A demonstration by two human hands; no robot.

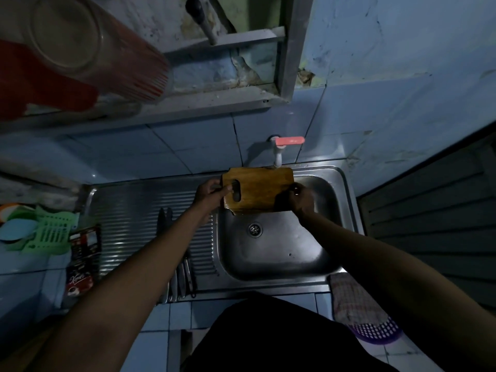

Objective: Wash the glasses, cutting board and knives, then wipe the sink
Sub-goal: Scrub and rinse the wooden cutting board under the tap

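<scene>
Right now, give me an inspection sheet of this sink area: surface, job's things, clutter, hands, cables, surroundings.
Surface: steel sink, basin bare apart from the drain; ribbed drainboard on its left.
Job's things: wooden cutting board held over the basin under the tap; knives lying on the drainboard; a glass upside down on the upper shelf.
Clutter: green basket and a printed packet left of the drainboard; checked cloth on the right.
Hands: left hand grips the board's handle end; right hand holds the opposite end.
Cables: nothing seen.
Surroundings: blue tiled wall, dim light; purple basket below.
</scene>
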